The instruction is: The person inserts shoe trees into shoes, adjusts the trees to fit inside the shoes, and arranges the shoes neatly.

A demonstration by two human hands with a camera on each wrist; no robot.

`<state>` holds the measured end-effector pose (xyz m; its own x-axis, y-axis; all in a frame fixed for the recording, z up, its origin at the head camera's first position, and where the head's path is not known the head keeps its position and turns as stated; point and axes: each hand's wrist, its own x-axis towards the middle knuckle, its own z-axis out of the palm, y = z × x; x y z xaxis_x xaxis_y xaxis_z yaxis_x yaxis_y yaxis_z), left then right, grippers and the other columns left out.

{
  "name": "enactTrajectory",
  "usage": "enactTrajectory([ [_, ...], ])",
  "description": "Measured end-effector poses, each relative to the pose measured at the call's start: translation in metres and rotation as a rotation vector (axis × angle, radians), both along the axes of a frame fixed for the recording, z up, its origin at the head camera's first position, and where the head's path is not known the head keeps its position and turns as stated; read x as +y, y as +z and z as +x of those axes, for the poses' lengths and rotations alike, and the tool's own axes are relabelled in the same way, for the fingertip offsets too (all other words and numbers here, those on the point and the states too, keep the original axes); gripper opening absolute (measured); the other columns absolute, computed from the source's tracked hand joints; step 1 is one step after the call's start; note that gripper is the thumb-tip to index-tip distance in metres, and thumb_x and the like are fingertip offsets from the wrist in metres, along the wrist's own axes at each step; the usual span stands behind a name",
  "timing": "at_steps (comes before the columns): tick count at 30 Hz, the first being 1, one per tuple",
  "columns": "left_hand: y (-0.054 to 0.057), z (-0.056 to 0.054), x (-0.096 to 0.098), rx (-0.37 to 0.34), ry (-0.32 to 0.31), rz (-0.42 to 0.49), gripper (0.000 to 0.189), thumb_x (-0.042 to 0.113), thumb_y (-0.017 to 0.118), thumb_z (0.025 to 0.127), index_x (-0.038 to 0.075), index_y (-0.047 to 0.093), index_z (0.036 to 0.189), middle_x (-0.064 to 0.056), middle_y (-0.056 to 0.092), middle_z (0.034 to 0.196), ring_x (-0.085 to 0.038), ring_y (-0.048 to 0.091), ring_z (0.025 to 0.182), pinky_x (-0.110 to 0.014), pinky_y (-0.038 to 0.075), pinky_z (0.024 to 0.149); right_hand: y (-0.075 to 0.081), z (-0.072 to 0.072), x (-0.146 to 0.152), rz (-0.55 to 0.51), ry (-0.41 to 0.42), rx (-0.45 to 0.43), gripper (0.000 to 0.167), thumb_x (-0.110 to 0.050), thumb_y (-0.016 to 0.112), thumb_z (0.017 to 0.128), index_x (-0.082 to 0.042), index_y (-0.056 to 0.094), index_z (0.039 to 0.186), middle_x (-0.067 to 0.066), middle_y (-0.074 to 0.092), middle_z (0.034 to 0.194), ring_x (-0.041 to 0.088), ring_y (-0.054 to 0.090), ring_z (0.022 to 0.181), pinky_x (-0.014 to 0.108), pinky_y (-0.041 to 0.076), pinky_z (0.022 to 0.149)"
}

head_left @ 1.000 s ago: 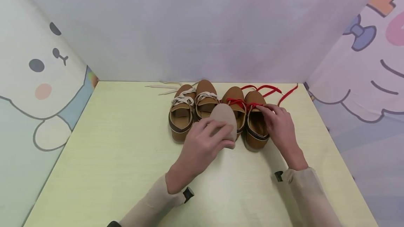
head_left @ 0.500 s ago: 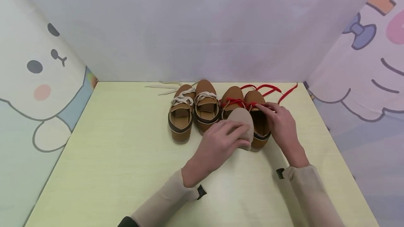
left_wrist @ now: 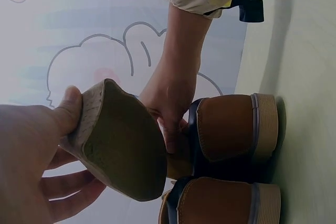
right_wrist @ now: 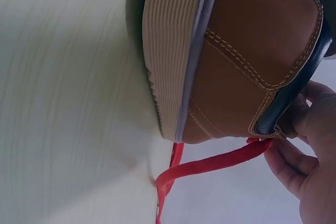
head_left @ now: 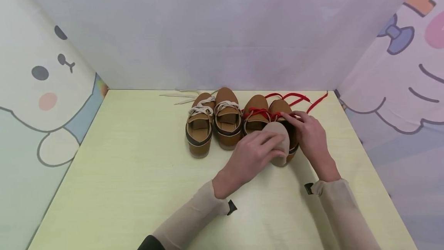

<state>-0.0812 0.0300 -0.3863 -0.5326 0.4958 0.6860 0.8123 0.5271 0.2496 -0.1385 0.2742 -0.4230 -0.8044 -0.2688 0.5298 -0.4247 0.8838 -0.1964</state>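
Note:
My left hand [head_left: 251,157] grips a beige, toe-shaped shoe insert [head_left: 278,129], rounded at the far end. It is held up over the heel opening of the rightmost brown shoe [head_left: 280,107], which has red laces. In the left wrist view the insert [left_wrist: 126,145] shows its broad curved face, with the thumb on its edge. My right hand [head_left: 313,142] pinches the upper edge of that same shoe beside the laces. Close up in the right wrist view are the shoe's side [right_wrist: 247,35] and a red lace [right_wrist: 220,162] hanging by the fingertips.
Another red-laced brown shoe [head_left: 256,105] stands just left. Two brown shoes with white laces, one outer [head_left: 199,149] and one inner [head_left: 227,141], stand farther left. Loose red lace ends [head_left: 316,102] lie on the pale table [head_left: 121,173]. A grey-white wall [head_left: 222,30] rises behind.
My left hand has carried the insert rightward, from over the inner shoes to the rightmost shoe. My right hand stays at that shoe's edge, almost still.

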Motion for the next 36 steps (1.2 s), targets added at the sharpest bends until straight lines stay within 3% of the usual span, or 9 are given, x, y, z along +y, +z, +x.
enactTrajectory([
  [7, -0.005, -0.007, 0.01, 0.0, 0.007, -0.023, 0.04, 0.043, 0.069, 0.099, 0.019, 0.073, 0.13, 0.005, 0.075, 0.12, -0.009, 0.07, 0.11, -0.019, 0.054, 0.099, 0.0, -0.001, 0.001, -0.007, 0.018, -0.02, 0.065, 0.023, 0.054, 0.084, -0.016, 0.073, 0.132, 0.021, 0.069, 0.125, 0.044, 0.067, 0.099, 0.055, 0.055, 0.079],
  [20, -0.002, -0.017, 0.024, -0.034, -0.031, -0.027, 0.037, 0.041, 0.069, 0.099, 0.019, 0.072, 0.129, 0.003, 0.071, 0.127, -0.011, 0.069, 0.101, -0.019, 0.054, 0.096, 0.006, 0.003, 0.004, -0.047, 0.008, -0.087, 0.066, 0.021, 0.05, 0.087, -0.019, 0.072, 0.135, 0.018, 0.068, 0.129, 0.038, 0.066, 0.107, 0.047, 0.051, 0.066],
  [26, -0.003, -0.022, 0.031, -0.084, -0.042, -0.016, 0.045, 0.041, 0.072, 0.097, 0.015, 0.069, 0.134, 0.001, 0.071, 0.131, -0.013, 0.071, 0.107, -0.02, 0.054, 0.098, 0.004, 0.001, 0.007, -0.099, 0.012, -0.103, 0.056, 0.017, 0.056, 0.093, -0.018, 0.073, 0.133, 0.018, 0.069, 0.129, 0.042, 0.064, 0.114, 0.059, 0.055, 0.083],
  [32, -0.007, -0.026, 0.041, -0.127, 0.033, -0.058, 0.046, 0.05, 0.069, 0.097, 0.014, 0.062, 0.126, 0.007, 0.072, 0.112, -0.006, 0.067, 0.091, -0.016, 0.055, 0.086, 0.001, -0.001, 0.01, -0.159, 0.011, -0.115, 0.045, 0.012, 0.06, 0.097, -0.015, 0.075, 0.129, 0.017, 0.07, 0.121, 0.041, 0.063, 0.11, 0.061, 0.053, 0.089],
  [36, -0.009, -0.029, 0.043, -0.157, 0.038, -0.054, 0.04, 0.048, 0.068, 0.099, 0.015, 0.061, 0.12, 0.009, 0.068, 0.103, -0.005, 0.062, 0.083, -0.016, 0.054, 0.079, -0.002, -0.002, 0.013, -0.217, 0.007, -0.14, 0.045, 0.011, 0.058, 0.099, -0.017, 0.074, 0.129, 0.016, 0.071, 0.118, 0.037, 0.064, 0.109, 0.059, 0.052, 0.09],
])
